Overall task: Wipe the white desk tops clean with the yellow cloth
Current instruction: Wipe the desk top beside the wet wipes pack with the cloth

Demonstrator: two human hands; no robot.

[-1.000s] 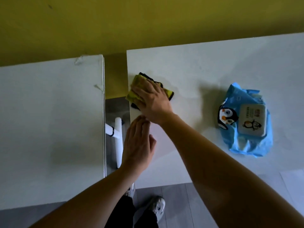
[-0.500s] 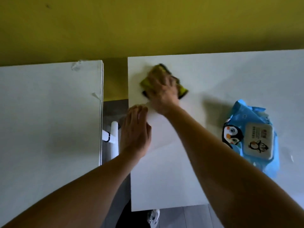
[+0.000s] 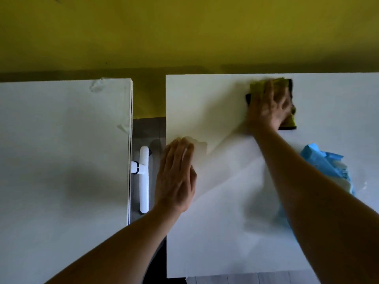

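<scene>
Two white desk tops stand side by side with a gap between them: the left desk [image 3: 61, 160] and the right desk [image 3: 215, 232]. My right hand [image 3: 268, 107] presses the yellow cloth [image 3: 287, 87], which has dark edges, flat against the far edge of the right desk, fingers spread and blurred with motion. Most of the cloth is hidden under the hand. My left hand [image 3: 176, 177] rests flat on the right desk's left edge, fingers straight and holding nothing.
A blue wet-wipe pack [image 3: 326, 167] lies on the right desk, partly hidden by my right forearm. A white desk foot [image 3: 143, 181] shows on the grey floor in the gap. A yellow wall [image 3: 184, 33] stands behind both desks. Tape scraps [image 3: 96, 87] mark the left desk.
My right hand has swept the cloth from the right desk's left edge towards the far edge and then rightward along it. My left hand has stayed flat on the left edge.
</scene>
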